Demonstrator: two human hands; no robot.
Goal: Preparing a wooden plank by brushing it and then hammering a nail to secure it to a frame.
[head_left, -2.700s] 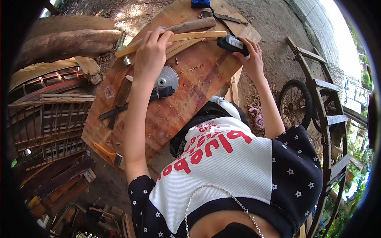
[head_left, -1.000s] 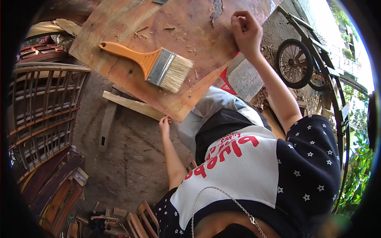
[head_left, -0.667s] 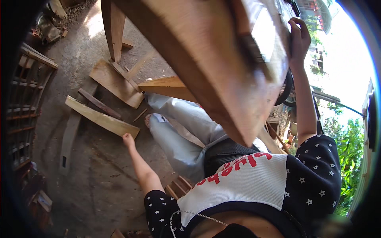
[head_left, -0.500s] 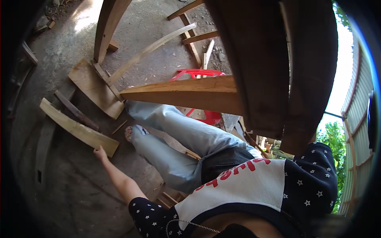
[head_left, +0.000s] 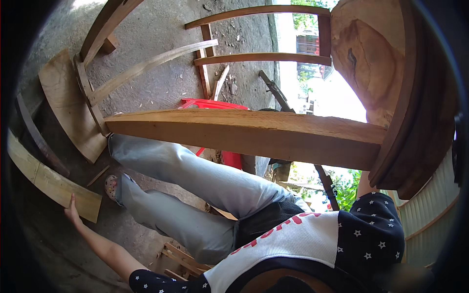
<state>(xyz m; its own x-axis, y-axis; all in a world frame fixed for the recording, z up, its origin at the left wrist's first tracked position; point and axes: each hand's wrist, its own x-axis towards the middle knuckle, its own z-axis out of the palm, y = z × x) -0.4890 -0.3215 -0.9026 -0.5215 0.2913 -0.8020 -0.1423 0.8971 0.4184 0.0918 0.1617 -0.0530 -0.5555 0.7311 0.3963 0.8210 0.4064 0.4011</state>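
My left hand grips the lower edge of a pale, flat wooden board at the lower left, near the floor. A darker narrow strip lies beside that board. A thick timber beam runs across the middle above my jeans-clad legs, joining curved dark wood at the right. My right forearm rises behind that wood; the hand itself is hidden. A wide plywood piece stands or lies at the far end of the beam, beside thin rails.
More wooden rails and a brown wood panel are at the top right. A red plastic stool sits behind the beam on the concrete floor. Slatted wood pieces lie low behind me; corrugated sheeting stands at the right.
The view has swung from the tabletop with brush to the timber beneath and beside it. My left hand stays on the pale board; my right hand has gone out of sight behind the wood.
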